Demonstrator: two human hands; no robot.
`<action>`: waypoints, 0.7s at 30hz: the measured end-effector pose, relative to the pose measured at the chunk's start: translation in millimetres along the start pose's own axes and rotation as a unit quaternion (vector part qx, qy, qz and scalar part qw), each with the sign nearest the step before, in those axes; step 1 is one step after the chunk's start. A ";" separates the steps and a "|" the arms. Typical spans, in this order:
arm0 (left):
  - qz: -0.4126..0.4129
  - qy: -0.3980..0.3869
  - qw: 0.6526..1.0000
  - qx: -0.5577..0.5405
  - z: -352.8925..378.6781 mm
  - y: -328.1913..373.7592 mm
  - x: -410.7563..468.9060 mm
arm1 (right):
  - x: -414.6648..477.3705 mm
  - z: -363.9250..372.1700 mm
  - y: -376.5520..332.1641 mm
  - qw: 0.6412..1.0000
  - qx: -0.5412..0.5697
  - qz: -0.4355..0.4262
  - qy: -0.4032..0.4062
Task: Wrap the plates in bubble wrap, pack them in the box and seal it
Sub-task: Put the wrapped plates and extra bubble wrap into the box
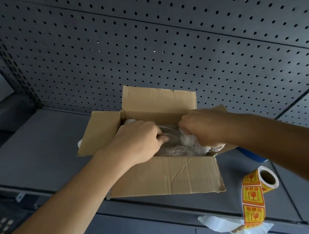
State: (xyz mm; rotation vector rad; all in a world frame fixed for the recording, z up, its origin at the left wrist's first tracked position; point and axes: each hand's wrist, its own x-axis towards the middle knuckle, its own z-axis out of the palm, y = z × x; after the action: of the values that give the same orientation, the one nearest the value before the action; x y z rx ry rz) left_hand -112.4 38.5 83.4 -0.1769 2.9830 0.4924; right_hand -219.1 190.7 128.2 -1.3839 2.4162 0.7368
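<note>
Cardboard box (173, 177) sits open on the grey bench (40, 155), flaps splayed out, w/ a dark pegboard (154, 45) behind. Both hands are inside the box opening. Left hand (140, 141) comes in from the near-left side, fingers curled round the rim of a clear plate (170, 135) that lies in the box approx. centre, thumb on the near edge. Right hand (208, 127) comes in from the right, fist closed on a bunched wad of bubble wrap (186, 140) just beside the plate; more wrap lines the box under and in front of it. Can't tell how many plates are in there. Right of the box: roll of yellow/red fragile labels (261, 179), its strip hanging over the bench edge, and a blue roll (252, 154) partly hidden by the right forearm.
</note>
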 end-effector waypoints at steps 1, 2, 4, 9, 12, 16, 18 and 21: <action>0.009 0.026 1.000 0.014 0.1 -1.3 2.8 | -1.1 1.2 0.7 1.000 -0.003 -0.006 0.011; 0.014 0.046 0.998 0.033 0.2 -2.2 6.3 | -2.2 1.4 1.4 1.000 -0.001 -0.011 0.027; 0.027 0.082 0.994 0.069 -0.3 -0.7 12.6 | -2.2 3.1 3.7 0.998 0.016 -0.017 0.051; 0.066 0.092 0.983 0.142 4.0 4.5 26.2 | 0.3 5.1 9.9 0.999 0.014 -0.013 0.040; 0.065 0.113 0.983 0.129 5.7 -0.8 19.7 | 1.4 2.2 12.3 0.999 0.038 0.000 0.013; 0.052 0.147 0.982 0.104 7.8 -11.1 14.9 | 11.3 5.2 10.9 0.998 0.054 0.031 -0.011; 0.048 0.152 0.982 0.106 10.2 -12.7 15.6 | 16.5 6.3 5.9 0.998 0.045 0.043 -0.015; 0.055 0.167 0.979 0.105 9.3 -10.8 14.8 | 21.1 8.3 -1.0 0.999 0.009 0.044 -0.001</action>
State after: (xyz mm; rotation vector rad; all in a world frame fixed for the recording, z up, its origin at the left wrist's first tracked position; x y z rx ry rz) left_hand -124.8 30.0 69.4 -0.0807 3.3609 0.1669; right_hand -229.3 179.4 111.3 -1.2756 2.4903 0.7352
